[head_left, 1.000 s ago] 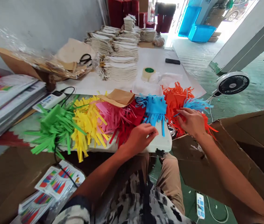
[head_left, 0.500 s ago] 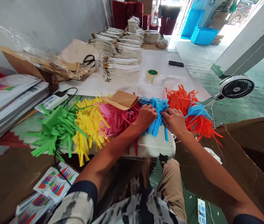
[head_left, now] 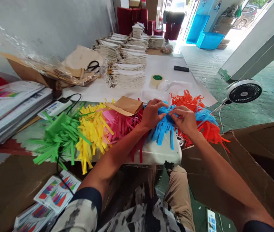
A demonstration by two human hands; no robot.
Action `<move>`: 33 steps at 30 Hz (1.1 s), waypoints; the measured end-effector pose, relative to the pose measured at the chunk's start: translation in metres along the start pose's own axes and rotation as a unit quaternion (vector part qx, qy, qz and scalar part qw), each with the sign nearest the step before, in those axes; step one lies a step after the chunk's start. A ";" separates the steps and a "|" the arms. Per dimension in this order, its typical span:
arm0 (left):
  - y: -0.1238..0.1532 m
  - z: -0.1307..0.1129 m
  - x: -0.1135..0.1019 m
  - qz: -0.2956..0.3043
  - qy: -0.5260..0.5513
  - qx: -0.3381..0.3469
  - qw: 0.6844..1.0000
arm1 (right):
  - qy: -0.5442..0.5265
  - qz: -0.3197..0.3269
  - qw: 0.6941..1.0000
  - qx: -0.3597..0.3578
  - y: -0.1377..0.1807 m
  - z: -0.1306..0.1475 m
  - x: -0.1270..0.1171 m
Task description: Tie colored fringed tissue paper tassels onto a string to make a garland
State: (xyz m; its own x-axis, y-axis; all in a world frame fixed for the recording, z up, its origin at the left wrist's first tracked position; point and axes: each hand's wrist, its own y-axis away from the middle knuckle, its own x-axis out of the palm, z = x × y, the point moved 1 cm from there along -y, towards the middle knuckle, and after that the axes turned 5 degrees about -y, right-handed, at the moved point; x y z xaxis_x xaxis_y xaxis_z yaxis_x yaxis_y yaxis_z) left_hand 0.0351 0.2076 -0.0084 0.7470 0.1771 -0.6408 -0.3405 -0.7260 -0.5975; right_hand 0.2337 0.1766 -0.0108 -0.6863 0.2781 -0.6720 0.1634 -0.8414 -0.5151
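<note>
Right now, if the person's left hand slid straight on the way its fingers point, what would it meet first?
The left hand holds the blue paper fringe. Pushing on, it would probably reach the clear tray just beyond, though depth is unclear.

No legible text anywhere in view
White handset (head_left: pixel 54 108): label with blue print lines, too small to read; stacked sheets (head_left: pixel 13 103): dark barcode-like marks on the edge, unreadable; printed cards (head_left: pixel 54 193): coloured graphics, any lettering blurred; power strip (head_left: pixel 211 220): markings blurred
</note>
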 end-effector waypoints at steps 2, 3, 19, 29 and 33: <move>-0.001 0.002 -0.005 -0.045 0.009 -0.016 0.999 | -0.021 -0.027 0.999 0.007 -0.014 0.004 -0.010; -0.001 0.003 -0.006 -0.060 0.008 -0.028 0.998 | -0.020 -0.040 0.999 0.007 -0.022 0.007 -0.014; -0.004 -0.032 -0.061 -0.169 0.095 -0.015 0.981 | 0.044 -0.230 0.970 -0.063 -0.083 0.085 -0.090; 0.034 -0.111 -0.086 -0.215 0.165 0.040 0.962 | 0.016 -0.231 0.970 -0.071 0.053 0.155 -0.104; 0.057 -0.130 -0.092 -0.067 0.268 0.044 0.960 | -0.044 -0.161 0.985 -0.049 0.100 0.167 -0.122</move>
State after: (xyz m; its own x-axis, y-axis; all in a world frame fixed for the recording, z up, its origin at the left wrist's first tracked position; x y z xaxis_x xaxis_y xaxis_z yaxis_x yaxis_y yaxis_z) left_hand 0.0212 0.0635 0.0791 0.9661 -0.1188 -0.2291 -0.2494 -0.6581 -0.7104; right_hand 0.2154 -0.0184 0.1085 -0.7716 0.4780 -0.4197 -0.0080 -0.6670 -0.7450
